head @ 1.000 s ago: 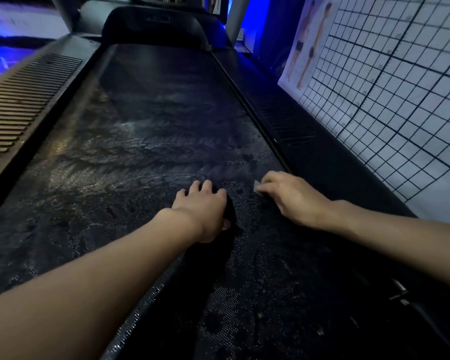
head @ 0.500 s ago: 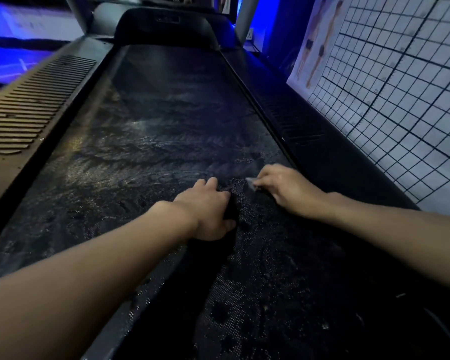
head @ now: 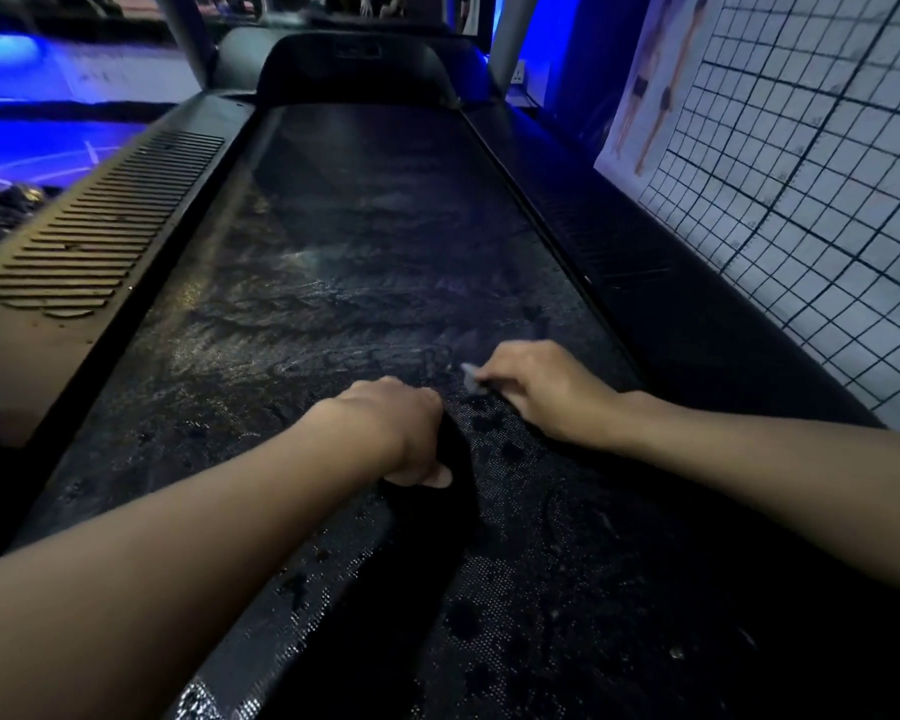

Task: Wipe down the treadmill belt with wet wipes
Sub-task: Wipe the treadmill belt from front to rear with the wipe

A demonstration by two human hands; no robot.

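One treadmill belt point(head: 365, 283): long, black, finely dotted weave, wet-streaked, running from near to far. One wet wipe point(head: 473, 377): small pale scrap, pinched in the right hand point(head: 546, 392), fingers closed on it against the belt, right of centre. One left hand point(head: 406, 433): curled, knuckles down on the belt; whether it holds anything cannot be told. Two ribbed side rails point(head: 100, 236). One grid-lined wall chart point(head: 801, 163), right.

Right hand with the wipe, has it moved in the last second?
Yes. The right hand, holding the wet wipe, has slid slightly left, away from the right side rail towards the middle of the treadmill belt.
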